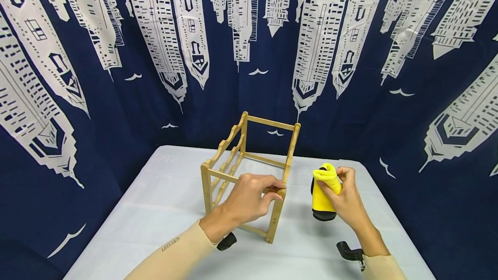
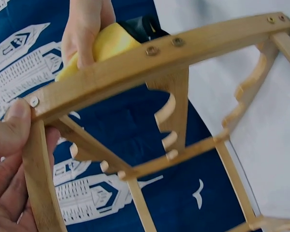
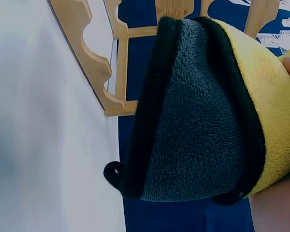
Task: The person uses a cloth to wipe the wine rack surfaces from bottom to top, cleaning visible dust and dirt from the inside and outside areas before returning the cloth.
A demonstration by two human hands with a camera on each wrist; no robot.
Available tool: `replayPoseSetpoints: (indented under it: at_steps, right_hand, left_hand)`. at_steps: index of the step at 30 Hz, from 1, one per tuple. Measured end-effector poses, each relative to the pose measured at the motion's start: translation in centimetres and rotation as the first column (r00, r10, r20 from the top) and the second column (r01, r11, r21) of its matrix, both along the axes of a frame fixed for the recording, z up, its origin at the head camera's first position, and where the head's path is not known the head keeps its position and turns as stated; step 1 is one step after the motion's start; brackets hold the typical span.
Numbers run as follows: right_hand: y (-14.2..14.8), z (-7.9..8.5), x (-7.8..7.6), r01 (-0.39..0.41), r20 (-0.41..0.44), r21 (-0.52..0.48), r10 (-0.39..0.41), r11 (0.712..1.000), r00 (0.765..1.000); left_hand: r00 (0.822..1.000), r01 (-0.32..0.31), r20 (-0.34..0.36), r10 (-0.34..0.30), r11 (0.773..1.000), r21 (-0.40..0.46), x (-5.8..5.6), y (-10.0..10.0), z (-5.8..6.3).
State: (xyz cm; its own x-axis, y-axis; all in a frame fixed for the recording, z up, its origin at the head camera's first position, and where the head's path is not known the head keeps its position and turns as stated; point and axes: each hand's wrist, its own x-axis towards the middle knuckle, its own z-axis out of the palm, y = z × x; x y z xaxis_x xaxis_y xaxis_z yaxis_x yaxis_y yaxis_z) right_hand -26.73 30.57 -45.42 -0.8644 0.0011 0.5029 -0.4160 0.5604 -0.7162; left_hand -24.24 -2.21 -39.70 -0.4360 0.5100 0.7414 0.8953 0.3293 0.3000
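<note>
Left hand [image 1: 253,195] — thumb and fingers closed about top corner of wooden rack [image 1: 275,217], pinching it. Rack stands on white table [image 1: 155,193], rest of it beyond and below left hand, scalloped rail [image 1: 223,145] on far left side. Right hand [image 1: 348,193] — fingers curled, gripping folded cloth [image 1: 322,198], yellow with dark-edged grey face, hanging below fingers, right of left hand, apart from rack.
</note>
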Motion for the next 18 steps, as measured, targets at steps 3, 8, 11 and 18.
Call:
replayPoseSetpoints:
  at_steps: [3,8,11,18]
  right_hand:
    - [-0.3,-0.1,0.1,-0.005,0.002,-0.001,0.005,1.000,1.000]
    - [-0.7,-0.3,0.2,-0.012,0.000,0.009,0.012,1.000,1.000]
    - [-1.0,-0.3,0.2,-0.019,-0.005,0.017,0.019,1.000,1.000]
    - [-1.9,-0.3,0.3,-0.048,-0.027,0.045,0.049,0.998,0.998]
  left_hand:
    - [0.998,0.054,0.020,-0.054,0.999,0.003,0.0,-1.2,-0.1]
    - [0.994,0.097,0.049,-0.096,0.995,-0.005,0.0,-2.8,-0.2]
    - [0.992,0.090,0.088,-0.089,0.996,-0.014,0.2,-3.2,-0.2]
    - [0.995,-0.102,0.008,0.102,0.994,-0.039,1.1,-2.2,0.1]
